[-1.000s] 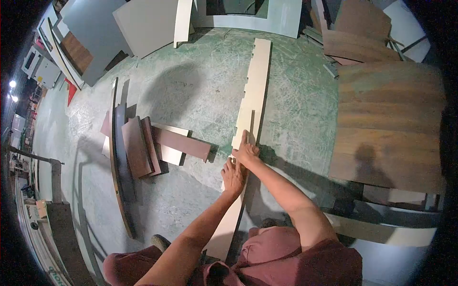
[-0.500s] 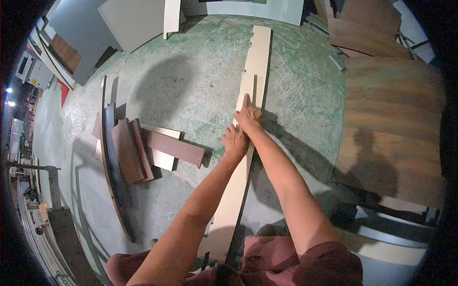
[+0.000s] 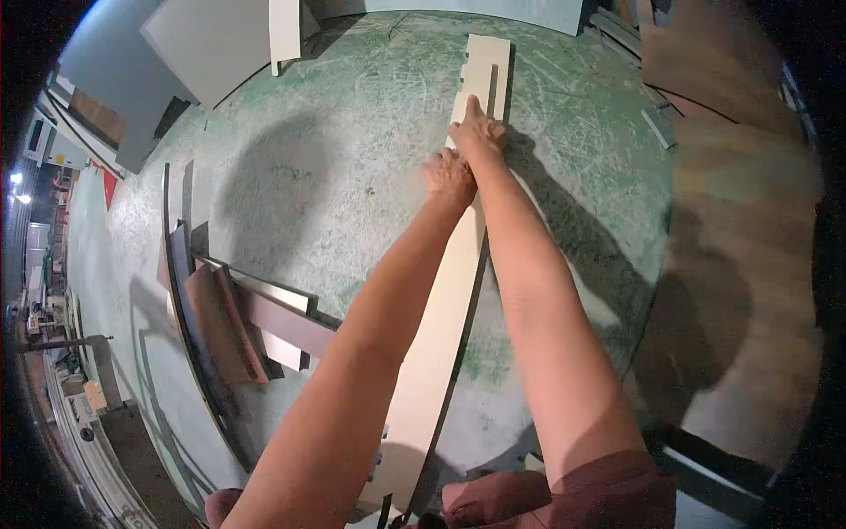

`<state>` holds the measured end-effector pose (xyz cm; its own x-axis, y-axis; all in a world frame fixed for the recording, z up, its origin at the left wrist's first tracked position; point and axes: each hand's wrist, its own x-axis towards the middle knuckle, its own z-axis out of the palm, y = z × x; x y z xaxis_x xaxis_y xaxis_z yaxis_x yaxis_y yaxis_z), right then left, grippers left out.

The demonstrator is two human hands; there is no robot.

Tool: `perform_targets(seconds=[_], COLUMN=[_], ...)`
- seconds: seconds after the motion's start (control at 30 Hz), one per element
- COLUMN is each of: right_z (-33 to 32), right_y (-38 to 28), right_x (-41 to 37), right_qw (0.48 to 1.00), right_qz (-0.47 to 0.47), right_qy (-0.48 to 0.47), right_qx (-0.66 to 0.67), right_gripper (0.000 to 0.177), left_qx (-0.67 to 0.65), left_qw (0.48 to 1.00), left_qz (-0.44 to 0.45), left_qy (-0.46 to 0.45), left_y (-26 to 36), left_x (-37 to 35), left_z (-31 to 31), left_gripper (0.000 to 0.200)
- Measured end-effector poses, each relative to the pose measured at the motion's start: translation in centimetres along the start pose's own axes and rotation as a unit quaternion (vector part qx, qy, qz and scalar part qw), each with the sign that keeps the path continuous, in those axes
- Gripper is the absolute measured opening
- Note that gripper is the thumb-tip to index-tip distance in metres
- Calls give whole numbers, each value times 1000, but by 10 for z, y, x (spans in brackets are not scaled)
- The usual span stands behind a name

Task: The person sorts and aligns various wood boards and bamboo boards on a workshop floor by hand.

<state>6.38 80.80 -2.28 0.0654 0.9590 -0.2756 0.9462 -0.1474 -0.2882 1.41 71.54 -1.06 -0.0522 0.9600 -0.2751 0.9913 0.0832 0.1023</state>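
A long pale board (image 3: 445,326) with notches along its left edge runs away from my body over the floor. On its far part lies what looks like a narrow pale strip, with a dark line along its right side. My right hand (image 3: 481,139) is closed over the strip, index finger stretched forward along it and the other fingers curled at the right. Just behind it, my left hand (image 3: 451,176) rests at the left edge with bent, slightly blurred fingers. The undersides of both hands are hidden.
Left of the board lie stacked brown and pale offcuts (image 3: 291,326) beside a long dark curved strip (image 3: 181,309). A large brown wood-grain sheet (image 3: 740,264) covers the right side. Grey panels (image 3: 220,44) lean at the back left.
Both hands have moved forward along the long board, and the narrow strip has slid toward its far end with them. My view has shifted slightly.
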Motion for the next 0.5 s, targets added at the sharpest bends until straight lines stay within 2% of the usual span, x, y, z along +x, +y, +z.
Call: perform_targets(seconds=[0.07,0.17,0.27,0.4,0.43,0.5], right_z=[3,-1,-20,-20,-16,-17], right_y=[-3,-3,-5,-4,-3,-1], right_x=[26,48,58,71,73,71], right_qw=[1000,999,999,999,998,997], right_qz=[-11,-20,-43,-25,-18,-18], right_qy=[17,17,21,-23,10,5], right_qx=[-19,47,21,26,65,69], right_gripper=[75,77,77,76,75,74], left_qx=[46,46,34,30,31,40], left_qw=[999,999,999,999,999,999], left_qz=[9,5,3,-2,-4,-3], left_qy=[11,1,21,26,23,30], left_y=[4,9,13,15,16,16], left_x=[22,37,56,64,63,62], left_z=[-4,-20,-24,-23,-21,-21], left_gripper=[41,38,36,34,34,35])
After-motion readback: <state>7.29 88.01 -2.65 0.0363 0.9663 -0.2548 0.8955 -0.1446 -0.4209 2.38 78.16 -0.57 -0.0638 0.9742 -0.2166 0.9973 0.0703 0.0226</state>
